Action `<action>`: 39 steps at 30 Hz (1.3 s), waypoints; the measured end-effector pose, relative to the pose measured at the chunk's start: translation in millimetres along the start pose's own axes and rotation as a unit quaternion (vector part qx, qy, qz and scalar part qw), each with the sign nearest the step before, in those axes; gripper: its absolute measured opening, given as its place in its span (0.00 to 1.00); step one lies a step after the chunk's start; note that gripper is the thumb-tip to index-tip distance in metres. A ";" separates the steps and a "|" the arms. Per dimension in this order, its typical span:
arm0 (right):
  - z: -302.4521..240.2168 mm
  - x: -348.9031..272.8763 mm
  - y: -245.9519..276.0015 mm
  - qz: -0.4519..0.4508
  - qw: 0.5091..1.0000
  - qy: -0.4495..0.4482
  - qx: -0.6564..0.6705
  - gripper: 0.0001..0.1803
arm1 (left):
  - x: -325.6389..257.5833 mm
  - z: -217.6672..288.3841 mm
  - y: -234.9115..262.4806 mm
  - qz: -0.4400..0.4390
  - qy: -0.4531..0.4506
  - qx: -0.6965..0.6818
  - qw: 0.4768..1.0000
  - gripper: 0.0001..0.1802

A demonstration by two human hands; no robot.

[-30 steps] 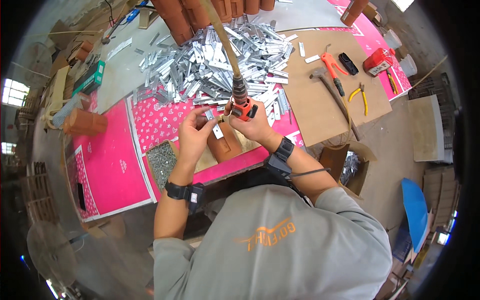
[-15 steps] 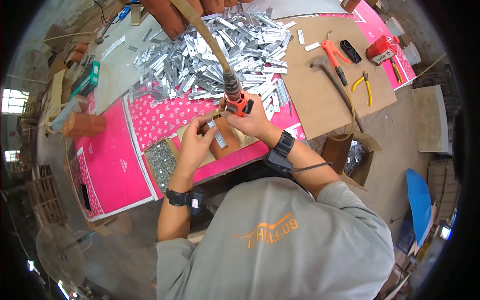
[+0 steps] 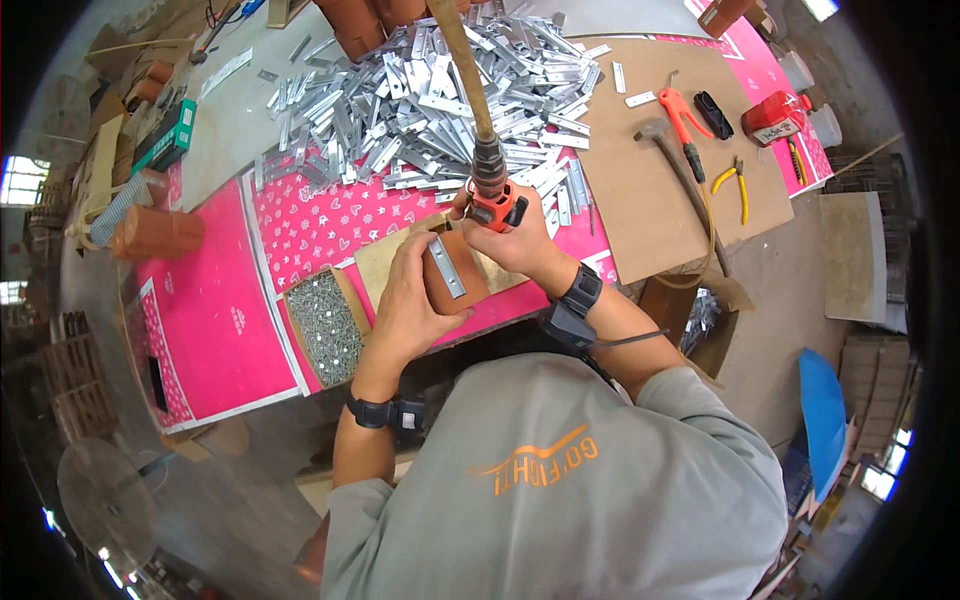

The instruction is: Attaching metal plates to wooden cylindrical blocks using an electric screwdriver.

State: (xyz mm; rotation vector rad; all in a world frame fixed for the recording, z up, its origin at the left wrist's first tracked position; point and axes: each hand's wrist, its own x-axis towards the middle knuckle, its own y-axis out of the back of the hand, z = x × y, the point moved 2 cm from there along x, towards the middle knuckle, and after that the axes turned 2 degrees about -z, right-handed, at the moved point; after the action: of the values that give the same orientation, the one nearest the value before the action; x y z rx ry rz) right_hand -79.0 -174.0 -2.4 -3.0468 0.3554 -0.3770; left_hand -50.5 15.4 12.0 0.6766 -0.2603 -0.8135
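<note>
With the left hand (image 3: 415, 300) clasped around the brown block (image 3: 455, 272) and its metal strip (image 3: 446, 266), the right hand (image 3: 510, 235), gripping the orange driver (image 3: 492, 200), does best held plumb, though the tip seems hidden.

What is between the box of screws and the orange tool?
The left hand, holding a brown block with a metal strip, seen in the head view.

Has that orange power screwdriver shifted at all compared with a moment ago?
Cannot tell: the head camera itself moved. The orange power screwdriver sits by the near edge of the metal strip pile, as before.
</note>
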 end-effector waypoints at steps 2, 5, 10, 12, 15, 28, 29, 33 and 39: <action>-1.1 -0.4 -0.5 -0.004 1.000 -0.001 0.013 0.14 | 0.4 -0.4 -0.2 0.000 -0.001 -0.002 1.000 0.57; -3.8 -0.1 -3.1 -0.008 1.000 -0.009 -0.012 0.13 | -1.4 -2.3 0.0 0.009 -0.034 -0.001 0.999 0.58; -1.0 1.6 -2.5 -0.006 1.000 -0.009 -0.014 0.16 | -14.7 -1.3 4.1 0.087 -0.039 -0.010 0.995 0.58; -1.6 2.1 -2.6 -0.003 1.000 -0.012 -0.016 0.15 | -25.0 -0.9 18.0 0.139 -0.003 -0.048 0.989 0.50; -5.8 1.2 -1.8 0.001 1.000 -0.019 0.005 0.14 | -51.6 -29.2 47.6 0.208 0.138 0.091 0.964 0.25; -4.2 0.8 -2.3 -0.009 1.000 -0.009 0.011 0.14 | -79.8 -62.7 68.1 0.185 0.181 0.229 0.939 0.08; -4.3 0.1 -2.4 -0.008 1.000 -0.014 0.021 0.14 | -79.8 -63.0 67.8 0.183 0.178 0.228 0.940 0.08; -2.0 0.6 -0.8 -0.018 1.000 0.001 -0.017 0.15 | -86.2 -67.8 65.4 0.227 0.163 0.231 0.932 0.07; -5.6 2.8 -0.8 0.000 1.000 -0.020 0.003 0.16 | -89.8 -49.5 60.5 0.326 0.143 0.181 0.917 0.08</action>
State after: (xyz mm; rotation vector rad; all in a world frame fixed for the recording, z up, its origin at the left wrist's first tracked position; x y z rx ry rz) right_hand -77.5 -173.9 3.8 -3.0439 0.3524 -0.3146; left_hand -52.7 134.3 16.7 0.9715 -0.3478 -0.0168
